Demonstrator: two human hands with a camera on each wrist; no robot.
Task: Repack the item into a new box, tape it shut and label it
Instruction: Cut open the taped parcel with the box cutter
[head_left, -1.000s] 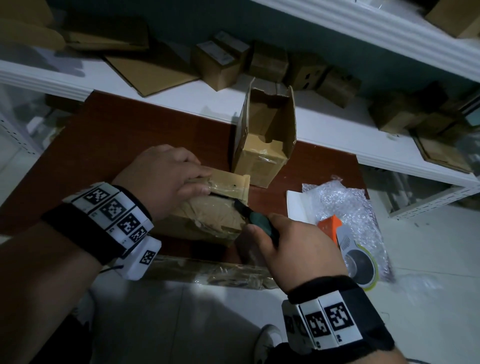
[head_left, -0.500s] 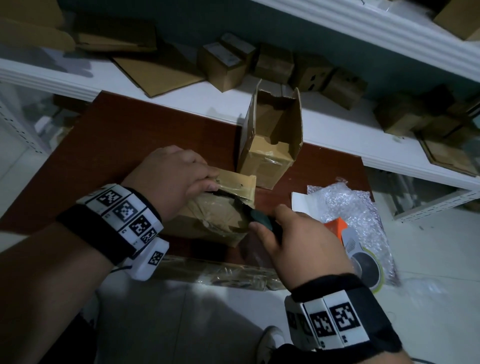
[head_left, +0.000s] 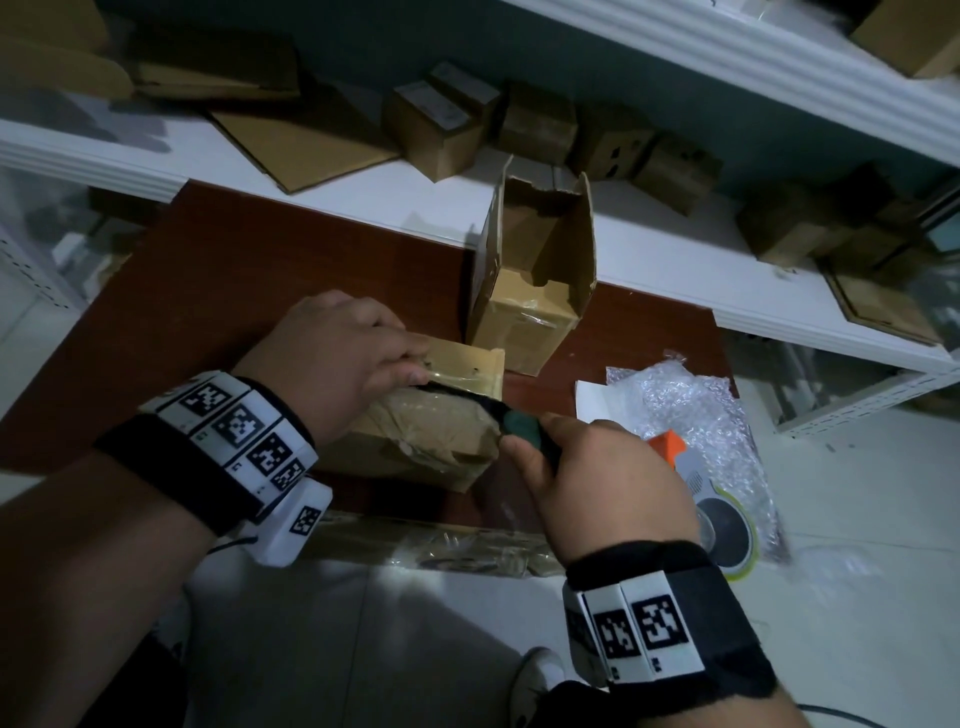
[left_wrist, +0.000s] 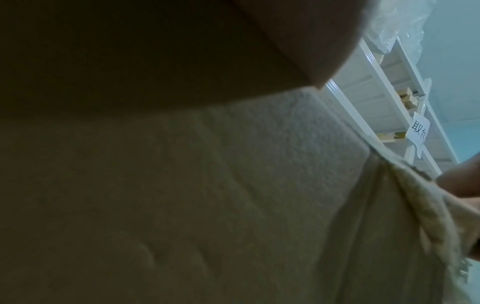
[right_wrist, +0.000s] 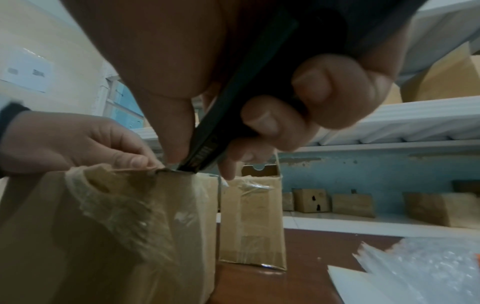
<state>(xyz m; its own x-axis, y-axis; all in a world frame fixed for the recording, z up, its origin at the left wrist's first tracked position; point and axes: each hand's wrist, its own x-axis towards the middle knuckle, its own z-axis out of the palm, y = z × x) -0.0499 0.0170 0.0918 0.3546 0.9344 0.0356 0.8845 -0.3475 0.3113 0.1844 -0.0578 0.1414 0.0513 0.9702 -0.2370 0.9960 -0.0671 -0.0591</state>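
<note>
A worn, taped cardboard box (head_left: 426, 431) lies on the red-brown table (head_left: 218, 291). My left hand (head_left: 337, 358) rests on its top and grips the lifted far flap (head_left: 467, 369) with curled fingers. My right hand (head_left: 597, 483) grips a dark box cutter (head_left: 519, 423), whose tip sits in the top seam by the left fingertips. In the right wrist view the cutter (right_wrist: 233, 115) meets the torn tape at the top edge of the box (right_wrist: 103, 226). An empty open-topped box (head_left: 535, 275) stands just behind. The left wrist view shows only cardboard (left_wrist: 207, 195) close up.
Bubble wrap (head_left: 691, 410) on white paper and an orange tape dispenser (head_left: 722, 514) lie at the table's right end. A strip of crumpled clear tape (head_left: 441, 545) hangs along the front edge. White shelves (head_left: 322, 202) behind hold several small boxes and flat cardboard.
Both hands keep their grips. The cutter stays at the top seam and has barely shifted; the flap under my left fingers looks slightly more lifted.
</note>
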